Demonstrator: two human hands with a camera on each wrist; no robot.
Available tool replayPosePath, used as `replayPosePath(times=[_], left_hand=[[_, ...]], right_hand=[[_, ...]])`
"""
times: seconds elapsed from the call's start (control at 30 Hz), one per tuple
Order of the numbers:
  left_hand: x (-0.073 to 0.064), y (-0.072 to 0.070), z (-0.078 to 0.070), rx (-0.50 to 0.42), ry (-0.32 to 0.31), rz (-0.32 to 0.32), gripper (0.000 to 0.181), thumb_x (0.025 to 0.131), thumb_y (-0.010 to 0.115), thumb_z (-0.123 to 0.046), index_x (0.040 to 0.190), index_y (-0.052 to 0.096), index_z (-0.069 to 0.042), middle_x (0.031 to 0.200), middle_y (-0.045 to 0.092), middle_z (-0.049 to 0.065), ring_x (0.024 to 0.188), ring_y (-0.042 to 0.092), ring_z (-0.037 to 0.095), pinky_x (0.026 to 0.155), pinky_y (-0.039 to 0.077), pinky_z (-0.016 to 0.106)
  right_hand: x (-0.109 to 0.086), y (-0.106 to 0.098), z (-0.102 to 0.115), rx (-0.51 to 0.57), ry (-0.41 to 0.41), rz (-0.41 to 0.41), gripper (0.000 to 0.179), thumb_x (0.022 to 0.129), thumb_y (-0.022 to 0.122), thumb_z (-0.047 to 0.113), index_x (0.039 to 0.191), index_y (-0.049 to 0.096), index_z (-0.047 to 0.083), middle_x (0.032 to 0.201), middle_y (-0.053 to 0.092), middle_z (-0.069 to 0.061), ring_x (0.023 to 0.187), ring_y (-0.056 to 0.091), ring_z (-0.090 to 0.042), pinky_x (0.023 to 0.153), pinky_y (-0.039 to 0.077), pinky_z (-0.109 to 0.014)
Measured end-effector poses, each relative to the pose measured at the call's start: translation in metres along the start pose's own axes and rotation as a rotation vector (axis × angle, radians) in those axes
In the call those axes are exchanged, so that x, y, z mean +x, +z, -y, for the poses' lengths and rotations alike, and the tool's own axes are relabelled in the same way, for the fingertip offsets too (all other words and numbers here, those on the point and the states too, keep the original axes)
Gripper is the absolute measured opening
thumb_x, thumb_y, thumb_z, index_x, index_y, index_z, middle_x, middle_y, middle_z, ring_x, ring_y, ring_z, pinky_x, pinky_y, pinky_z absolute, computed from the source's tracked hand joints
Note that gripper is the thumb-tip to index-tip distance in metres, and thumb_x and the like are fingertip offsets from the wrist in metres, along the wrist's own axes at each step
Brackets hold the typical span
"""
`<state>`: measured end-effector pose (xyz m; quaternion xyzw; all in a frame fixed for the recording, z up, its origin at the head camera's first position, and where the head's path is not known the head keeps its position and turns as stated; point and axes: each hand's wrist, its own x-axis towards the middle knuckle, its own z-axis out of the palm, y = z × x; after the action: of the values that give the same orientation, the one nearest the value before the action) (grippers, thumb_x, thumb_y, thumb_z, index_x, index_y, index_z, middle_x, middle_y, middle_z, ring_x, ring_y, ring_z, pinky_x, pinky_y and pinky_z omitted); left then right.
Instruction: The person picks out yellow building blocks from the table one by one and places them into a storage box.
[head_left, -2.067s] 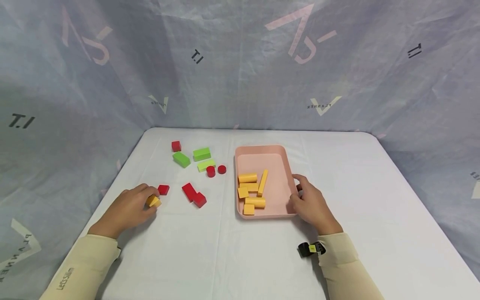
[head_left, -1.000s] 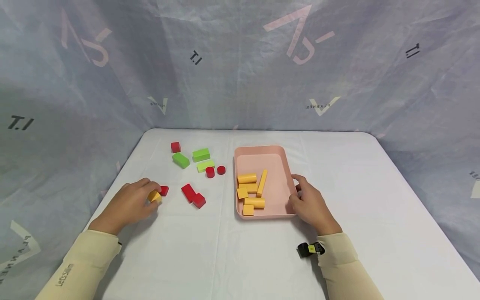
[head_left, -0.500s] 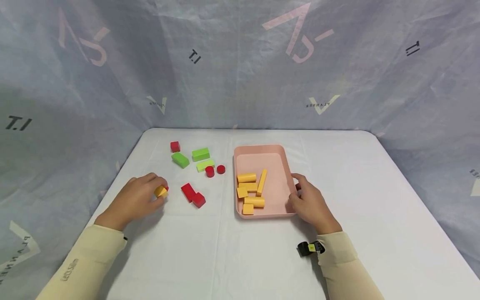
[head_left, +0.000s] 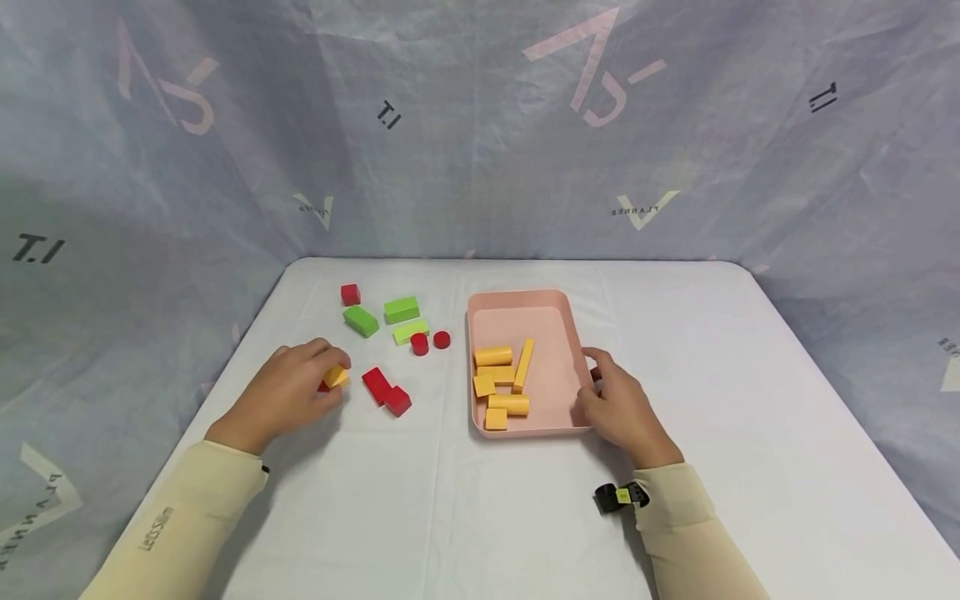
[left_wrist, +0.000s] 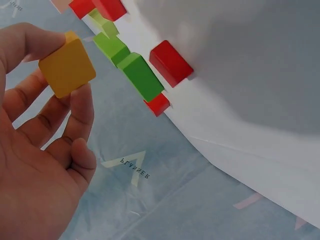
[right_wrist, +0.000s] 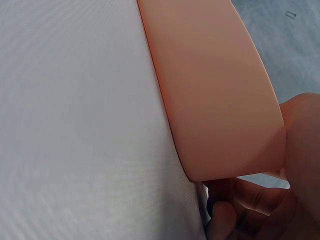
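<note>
My left hand pinches a yellow cube-shaped block between thumb and fingertips. In the left wrist view the yellow block is held above the table, its broad face toward the camera. A red block shows only partly behind that hand. At the right side of the pink tray, my right hand grips the wall near the front corner. The right wrist view has the tray's outer wall close up, with the fingers curled at its end. Several yellow blocks lie in the tray's left half.
Two red blocks touch each other between the left hand and the tray. Farther back lie several green blocks, a red cube and two small red cylinders. A black strap is by the right sleeve.
My left hand has moved to the right and slightly away from me with the yellow block, passing over the red block beside it. My right hand and the tray have stayed put.
</note>
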<state>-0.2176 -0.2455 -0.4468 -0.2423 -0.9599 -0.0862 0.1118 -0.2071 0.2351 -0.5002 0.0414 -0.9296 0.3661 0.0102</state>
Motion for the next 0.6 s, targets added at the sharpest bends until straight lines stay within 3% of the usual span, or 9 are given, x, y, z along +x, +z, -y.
replayPosePath(times=[0.43,0.6], left_hand=[[0.013,-0.004,-0.012,-0.004,0.087,-0.08,0.025,0.08,0.076,-0.014,0.105,0.072,-0.01,0.099,0.066,0.004,0.084,0.061,0.018,0.083,0.049,0.047],[0.017,-0.004,-0.017,-0.005,0.108,-0.074,0.026,0.08,0.076,-0.014,0.106,0.072,-0.011,0.101,0.067,0.004,0.087,0.063,0.019,0.084,0.051,0.048]], right_hand=[[0.0,0.001,-0.001,-0.006,-0.009,-0.005,0.064,0.094,0.052,0.015,0.157,0.038,0.014,0.113,0.066,-0.008,0.081,0.064,-0.017,0.068,0.051,-0.033],[0.0,0.001,-0.001,-0.005,-0.004,-0.001,0.065,0.094,0.052,0.015,0.157,0.038,0.014,0.113,0.066,-0.008,0.082,0.064,-0.017,0.068,0.051,-0.033]])
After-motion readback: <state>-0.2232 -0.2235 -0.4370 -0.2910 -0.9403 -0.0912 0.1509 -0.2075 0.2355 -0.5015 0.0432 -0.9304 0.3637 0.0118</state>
